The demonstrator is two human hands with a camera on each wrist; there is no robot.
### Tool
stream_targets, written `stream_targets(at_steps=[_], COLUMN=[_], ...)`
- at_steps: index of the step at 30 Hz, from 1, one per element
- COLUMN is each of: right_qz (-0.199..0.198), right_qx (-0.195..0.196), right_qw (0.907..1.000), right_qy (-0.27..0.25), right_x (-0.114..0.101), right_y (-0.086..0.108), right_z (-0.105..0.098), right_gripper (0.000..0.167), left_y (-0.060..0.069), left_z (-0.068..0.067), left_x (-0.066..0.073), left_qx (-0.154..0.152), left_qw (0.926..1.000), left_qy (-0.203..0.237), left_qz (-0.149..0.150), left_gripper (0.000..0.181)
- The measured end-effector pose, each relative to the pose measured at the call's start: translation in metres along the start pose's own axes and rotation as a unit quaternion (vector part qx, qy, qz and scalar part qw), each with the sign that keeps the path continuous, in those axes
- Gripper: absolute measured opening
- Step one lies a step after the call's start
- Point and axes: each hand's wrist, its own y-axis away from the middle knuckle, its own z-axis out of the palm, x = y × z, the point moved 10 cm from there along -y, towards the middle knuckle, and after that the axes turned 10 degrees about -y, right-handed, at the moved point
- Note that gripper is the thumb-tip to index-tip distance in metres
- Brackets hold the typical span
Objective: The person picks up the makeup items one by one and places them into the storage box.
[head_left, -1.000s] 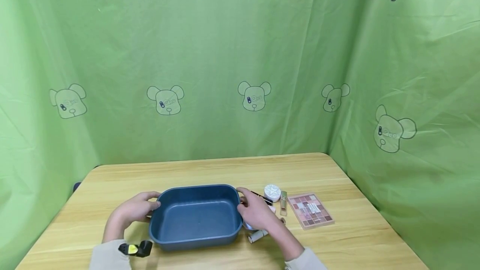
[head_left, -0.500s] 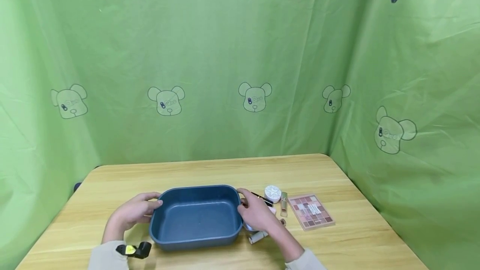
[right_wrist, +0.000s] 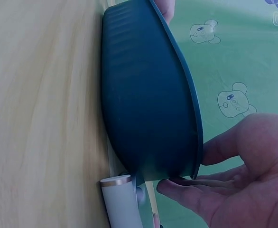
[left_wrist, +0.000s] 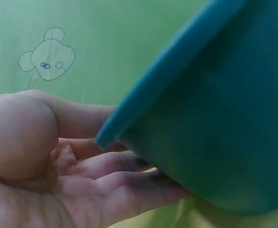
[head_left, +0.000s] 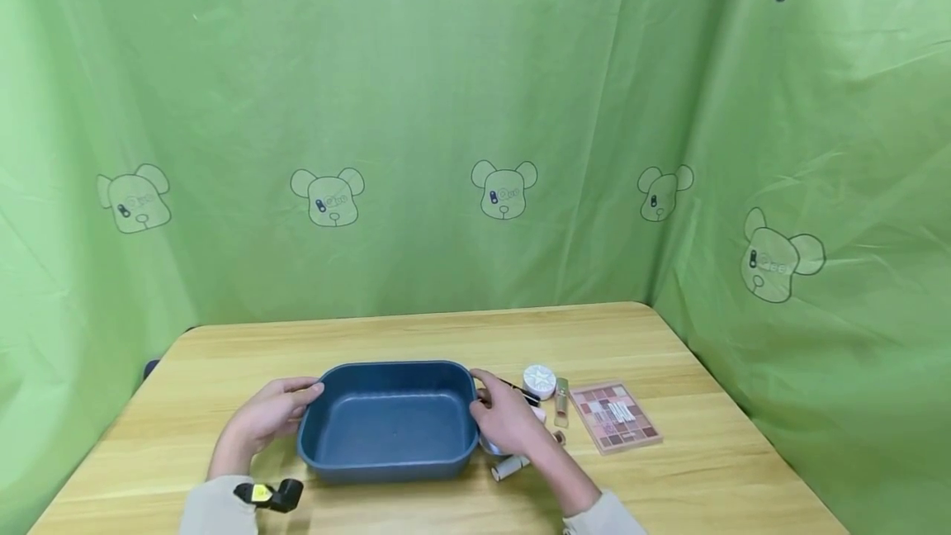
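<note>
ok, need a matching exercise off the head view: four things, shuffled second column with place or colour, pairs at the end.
Column 1
1. rectangular basin
2. eyeshadow palette
3. round star-lidded case
4. left hand

Column 2
A. white, just left of the gold lipstick tube
B. at the basin's left end
C. dark blue, open at the top
D. pinkish, farthest right on the table

Pairs: 1-C, 2-D, 3-A, 4-B

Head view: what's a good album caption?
Left grip and right grip on a blue basin, makeup beside it on a wooden table.
</note>
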Motion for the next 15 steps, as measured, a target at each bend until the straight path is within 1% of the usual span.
stream_targets(at_steps=[3,7,12,15], right_qz=[0.0,0.001,0.002,0.005], right_qx=[0.0,-0.001,-0.001,-0.001], right_qw=[1.0,1.0,0.9999,0.9999], right_qy=[-0.005,-0.01,-0.013,-0.013], right_x=[0.0,0.0008,0.0021,0.0035], right_y=[-0.0003,-0.0003,-0.0006,-0.0005], right_z=[-0.0002,0.0002,0.0002,0.0], right_gripper=[0.053,0.053,0.052,0.052], left_y=[-0.0008,-0.0003,-0.0009,-0.0016], left_z=[-0.0004,-0.0002,0.0006,0.0025], left_x=[-0.001,-0.0022,-0.0035,-0.0033], left_qx=[0.011,0.011,-0.007,-0.026], left_qw=[0.9999,0.9999,0.9999,0.9995], left_qy=[0.002,0.004,0.006,0.009], left_qz=[-0.004,-0.005,0.004,0.015], left_gripper=[0.061,0.061,0.064,0.065])
